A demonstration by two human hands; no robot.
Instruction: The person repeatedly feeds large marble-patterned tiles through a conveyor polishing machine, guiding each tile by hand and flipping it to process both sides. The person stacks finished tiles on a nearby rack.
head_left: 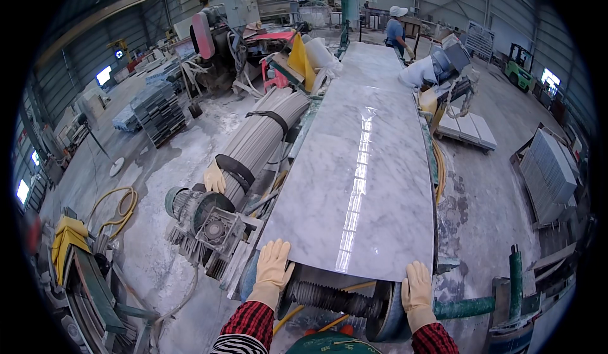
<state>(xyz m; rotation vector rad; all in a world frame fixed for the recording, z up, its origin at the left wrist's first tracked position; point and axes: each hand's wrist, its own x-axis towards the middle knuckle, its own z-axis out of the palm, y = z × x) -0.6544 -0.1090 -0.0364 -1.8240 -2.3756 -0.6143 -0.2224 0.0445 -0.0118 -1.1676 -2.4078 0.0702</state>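
A long, glossy white-grey marble slab point(310, 208) lies flat on a conveyor and runs away from me. Both my hands wear cream rubber gloves. My left hand point(272, 268) is at the slab's near left corner, fingers stretched forward and thumb out toward the near edge. At the near right corner, my right hand point(417, 290) rests with its fingers extended along the edge. Neither hand is wrapped round anything. Below the near edge, between my hands, shows a dark ribbed roller point(335, 298); a wheel point(389, 313) stands beside its right end.
Left of the conveyor sit a geared motor point(193, 211), a loose glove point(215, 178) and a strapped bundle of long strips point(269, 122). A green pipe point(465, 307) juts out at right. Stacked slabs point(551, 170) lean farther right. A person point(396, 31) stands beyond, near a green forklift point(519, 67).
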